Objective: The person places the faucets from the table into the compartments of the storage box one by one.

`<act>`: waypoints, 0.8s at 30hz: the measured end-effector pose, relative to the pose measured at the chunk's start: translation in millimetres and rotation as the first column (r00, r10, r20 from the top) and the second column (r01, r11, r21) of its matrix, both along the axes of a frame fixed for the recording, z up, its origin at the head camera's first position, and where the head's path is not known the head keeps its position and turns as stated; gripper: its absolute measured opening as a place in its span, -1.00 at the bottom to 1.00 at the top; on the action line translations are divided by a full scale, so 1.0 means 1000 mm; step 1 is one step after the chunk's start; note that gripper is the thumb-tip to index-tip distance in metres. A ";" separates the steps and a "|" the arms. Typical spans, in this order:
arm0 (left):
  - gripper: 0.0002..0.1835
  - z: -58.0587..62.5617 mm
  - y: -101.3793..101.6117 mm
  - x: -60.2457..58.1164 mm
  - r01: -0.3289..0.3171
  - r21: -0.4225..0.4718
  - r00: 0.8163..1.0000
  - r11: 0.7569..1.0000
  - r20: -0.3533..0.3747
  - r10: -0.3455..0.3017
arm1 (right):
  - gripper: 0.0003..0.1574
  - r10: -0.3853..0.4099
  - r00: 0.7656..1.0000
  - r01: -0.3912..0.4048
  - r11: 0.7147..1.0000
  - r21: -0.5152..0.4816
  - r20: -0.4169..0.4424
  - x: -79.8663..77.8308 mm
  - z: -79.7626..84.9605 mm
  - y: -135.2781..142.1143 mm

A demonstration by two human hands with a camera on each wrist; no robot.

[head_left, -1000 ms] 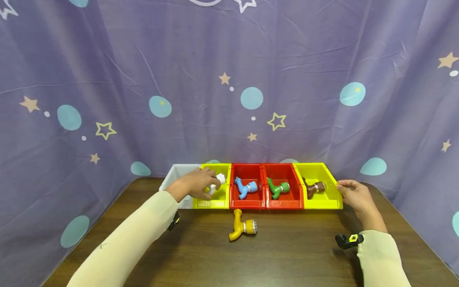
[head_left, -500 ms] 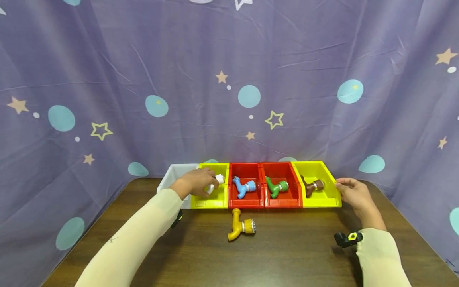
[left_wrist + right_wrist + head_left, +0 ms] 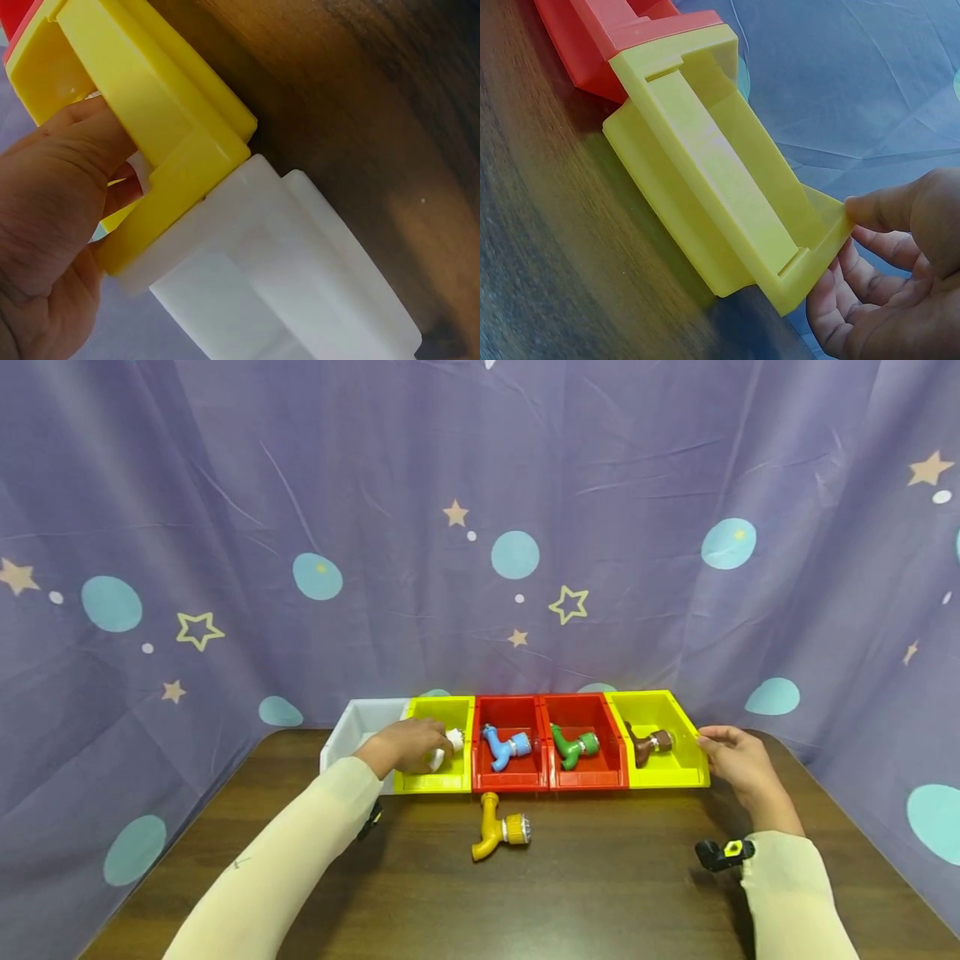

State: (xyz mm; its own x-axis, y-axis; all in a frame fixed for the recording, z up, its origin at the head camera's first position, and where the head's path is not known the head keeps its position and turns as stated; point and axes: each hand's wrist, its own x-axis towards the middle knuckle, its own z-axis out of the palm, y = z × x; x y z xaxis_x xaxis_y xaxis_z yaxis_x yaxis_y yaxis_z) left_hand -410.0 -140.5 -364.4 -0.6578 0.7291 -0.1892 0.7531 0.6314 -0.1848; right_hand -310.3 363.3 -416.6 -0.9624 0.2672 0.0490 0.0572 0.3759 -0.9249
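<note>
My left hand (image 3: 408, 746) reaches into the left yellow bin (image 3: 432, 783) and holds a white tap (image 3: 456, 739), partly hidden behind the fingers. In the left wrist view the fingers dip behind the front wall of that yellow bin (image 3: 161, 105). At the far right end of the row, my right hand (image 3: 744, 770) pinches the side rim of the right yellow bin (image 3: 688, 777). The right wrist view has the thumb (image 3: 881, 210) on that rim and the fingers curled against the outer side. A brown tap (image 3: 652, 743) lies inside this bin.
Between the yellow bins stand two red bins, one with a blue tap (image 3: 507, 748), one with a green tap (image 3: 576, 748). A white bin (image 3: 348, 731) ends the row at left. A yellow tap (image 3: 491, 831) lies on the brown table (image 3: 585, 885) in front. A curtain (image 3: 420, 568) hangs behind.
The left hand and the white tap sit slightly lower in the left yellow bin. The right hand keeps its pinch on the rim. The whole view has shifted a little.
</note>
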 end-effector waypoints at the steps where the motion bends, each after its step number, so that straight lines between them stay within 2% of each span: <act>1: -0.72 0.000 0.000 0.000 -0.001 0.002 1.000 1.000 0.003 0.001 | -0.47 0.003 1.000 -0.003 1.000 -0.003 -0.005 0.000 0.000 0.000; 13: -0.75 -0.009 -0.001 -0.004 -0.043 -0.007 0.999 0.999 0.014 0.043 | -0.48 0.019 1.000 -0.020 1.000 -0.017 -0.009 0.000 0.002 -0.002; 20: -0.71 -0.010 -0.003 -0.001 -0.016 -0.008 1.000 1.000 -0.019 0.016 | -0.48 0.010 1.000 -0.010 1.000 -0.013 0.000 0.001 0.004 -0.002; 24: -0.70 -0.010 -0.005 -0.001 -0.003 0.029 0.999 1.000 -0.039 0.004 | -0.47 0.004 1.000 -0.004 1.000 -0.010 0.011 0.002 0.003 -0.002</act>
